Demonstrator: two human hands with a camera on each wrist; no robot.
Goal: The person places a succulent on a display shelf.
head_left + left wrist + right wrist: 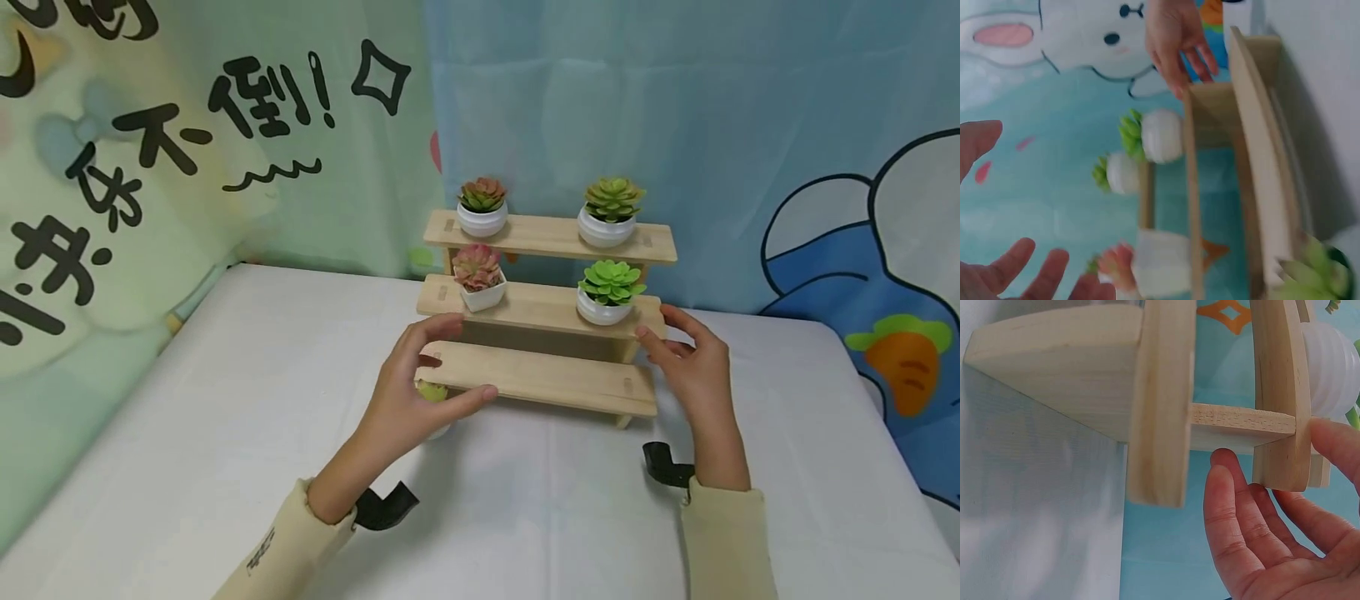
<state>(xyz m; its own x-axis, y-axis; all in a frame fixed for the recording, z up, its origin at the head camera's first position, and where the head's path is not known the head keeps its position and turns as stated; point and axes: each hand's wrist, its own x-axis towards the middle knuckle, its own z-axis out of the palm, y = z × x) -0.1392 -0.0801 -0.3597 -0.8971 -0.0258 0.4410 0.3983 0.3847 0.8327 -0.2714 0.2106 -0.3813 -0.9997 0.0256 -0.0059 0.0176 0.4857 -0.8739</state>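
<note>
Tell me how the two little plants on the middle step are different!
The left plant is pinkish red, while the right plant is bright green. The left plant's pot is white with squarish, angled sides; the right plant's pot is white and round. The left plant sits nearer the step's end than the right one. Both are small succulents in white pots standing upright.

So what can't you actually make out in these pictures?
- Small plant behind the left hand, head view: mostly hidden by the fingers, pot unseen.
- Shelf back legs: hidden by its boards in every view.
- Pink plant, left wrist view: blurred and cut off by the bottom edge.
- Right hand, right wrist view: cut off by the frame's edge, so its grip is unclear.
</note>
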